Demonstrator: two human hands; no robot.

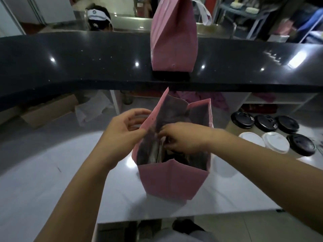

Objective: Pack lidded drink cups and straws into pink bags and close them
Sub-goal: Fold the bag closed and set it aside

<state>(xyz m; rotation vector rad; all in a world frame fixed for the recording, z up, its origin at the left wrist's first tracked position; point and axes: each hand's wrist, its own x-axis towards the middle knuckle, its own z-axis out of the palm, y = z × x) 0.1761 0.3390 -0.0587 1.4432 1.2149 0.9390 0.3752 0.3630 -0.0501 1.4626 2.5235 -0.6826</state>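
Observation:
An open pink bag (172,182) stands on the white table in front of me. My left hand (125,131) holds the bag's left wall at its top edge, thumb against the rim. My right hand (181,137) reaches into the bag's mouth, fingers curled round pale wrapped straws (160,151) that stand inside. What else lies in the bag is dark and hard to make out. A second pink bag (173,37), folded closed at the top, stands on the black counter beyond.
Several lidded cups stand at the right of the table: black lids (266,123) and white lids (275,142). The black counter (87,58) runs across the back, a person in a white visor (98,16) behind it. A cardboard box (49,110) sits under the counter at left.

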